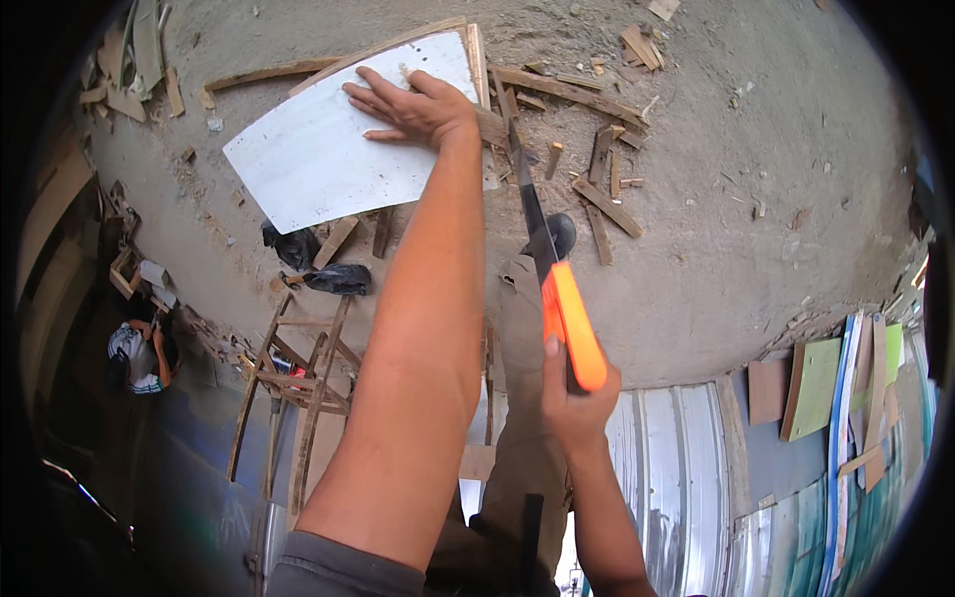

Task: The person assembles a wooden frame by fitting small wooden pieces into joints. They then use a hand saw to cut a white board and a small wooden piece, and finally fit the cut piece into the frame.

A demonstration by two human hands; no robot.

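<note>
My left hand [423, 111] lies with its fingers spread on a white-faced board [328, 159], pressing down near its right side. Under the white board, the edges of a further wooden sheet [478, 65] show at the top and right. My right hand [582, 398] is wrapped round the orange handle [575, 333] of a handsaw. The dark saw blade [535, 214] points up and away, its far part beside the board's right edge. Whether the teeth touch the wood I cannot tell.
Scrap wood pieces [607, 204] litter the dirt ground right of the board. Black plastic bags [338, 279] and a wooden frame [298, 368] are at the left. Another person [144, 353] is at far left. Corrugated metal sheets [667, 458] and leaning boards [811, 388] stand at lower right.
</note>
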